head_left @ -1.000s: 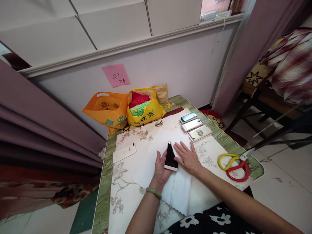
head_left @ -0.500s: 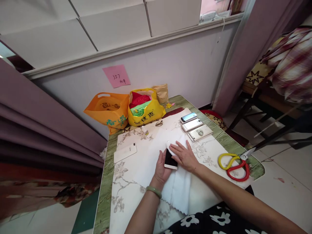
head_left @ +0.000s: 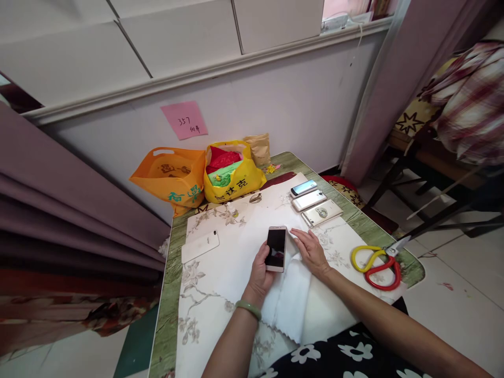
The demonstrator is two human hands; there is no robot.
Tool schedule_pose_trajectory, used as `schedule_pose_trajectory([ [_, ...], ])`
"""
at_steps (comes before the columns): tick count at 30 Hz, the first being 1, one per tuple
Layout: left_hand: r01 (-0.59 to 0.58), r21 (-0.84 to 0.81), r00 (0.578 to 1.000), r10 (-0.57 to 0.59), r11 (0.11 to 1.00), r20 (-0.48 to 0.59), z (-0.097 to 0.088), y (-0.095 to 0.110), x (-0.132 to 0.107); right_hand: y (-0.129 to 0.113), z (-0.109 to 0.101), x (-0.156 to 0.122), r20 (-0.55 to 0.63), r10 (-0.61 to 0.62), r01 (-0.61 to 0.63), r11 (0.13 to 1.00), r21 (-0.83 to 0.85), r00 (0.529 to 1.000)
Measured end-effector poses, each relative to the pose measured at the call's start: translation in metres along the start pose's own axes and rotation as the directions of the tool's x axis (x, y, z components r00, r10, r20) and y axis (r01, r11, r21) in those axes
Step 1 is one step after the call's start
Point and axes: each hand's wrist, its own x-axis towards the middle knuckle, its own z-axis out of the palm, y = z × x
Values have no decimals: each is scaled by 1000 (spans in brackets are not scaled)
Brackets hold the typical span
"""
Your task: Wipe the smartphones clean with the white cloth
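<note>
Saw red and green bundles (head_left: 225,161) in yellow bag (head_left: 237,192), upper centre; noted scissors (head_left: 391,252) near table edge (head_left: 416,269), frame right. Found phone (head_left: 276,245) mid-frame, clasped in left hand (head_left: 260,269); saw right hand (head_left: 312,253) loosely spread alongside.

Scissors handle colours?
One yellow handle, one red handle; the head view, the only one, shows both clearly.
</note>
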Motion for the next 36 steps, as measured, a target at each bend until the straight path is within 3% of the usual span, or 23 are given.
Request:
schedule_pose_trajectory([
  [2, -8, 16, 1000, 9, 1000, -25, 0, 0, -1, -1, -1, 2, -25, 10, -9, 1000, 29, 1000],
  [6, -2, 63, 1000, 0, 998, 29, -2, 2, -2, -12, -6, 7, -140, 132, -118, 988, 104, 981],
  [8, 0, 69, 999, -3, 998, 44, -3, 2, -2, -25, -12, 5, -180, 128, -110, 988, 107, 975],
  [11, -8, 22, 999, 8, 1000, 32, -6, 1, 0, -45, -22, -6, -79, -139, 140, 990, 10, 987],
  [12, -9, 4, 1000, 9, 1000, 26, -6, 0, 0, -51, -25, -11, 2, -272, 272, 962, -18, 962],
  [14, 8, -19, 1000, -8, 1000, 16, -8, 0, 2, -57, -29, -17, 156, -484, 494, 869, -26, 861],
  [16, 38, -29, 999, -38, 999, 11, -8, 0, 2, -57, -29, -15, 232, -559, 579, 815, -24, 796],
  [17, 47, -36, 999, -47, 998, 4, -8, 0, 2, -55, -28, -11, 239, -545, 569, 821, -41, 804],
  [21, 41, -45, 999, -42, 998, -23, -6, 3, 0, -47, -18, 10, 161, -323, 347, 925, -154, 933],
  [23, 58, -53, 998, -59, 997, -27, -7, 4, -1, -49, -15, 11, 134, -257, 278, 945, -171, 957],
  [25, 68, -75, 997, -72, 995, -43, -8, 3, 0, -54, -14, 3, 169, -284, 310, 937, -159, 944],
  [29, 66, -113, 994, -75, 991, -75, -13, 1, 5, -61, -18, -19, 312, -492, 534, 843, -61, 813],
  [31, 81, -114, 993, -90, 990, -76, -12, 2, 5, -56, -20, -17, 325, -525, 570, 820, -54, 787],
  [36, 134, -71, 990, -137, 988, -33, -5, 9, -3, -38, -20, 18, 193, -343, 370, 920, -131, 920],
])
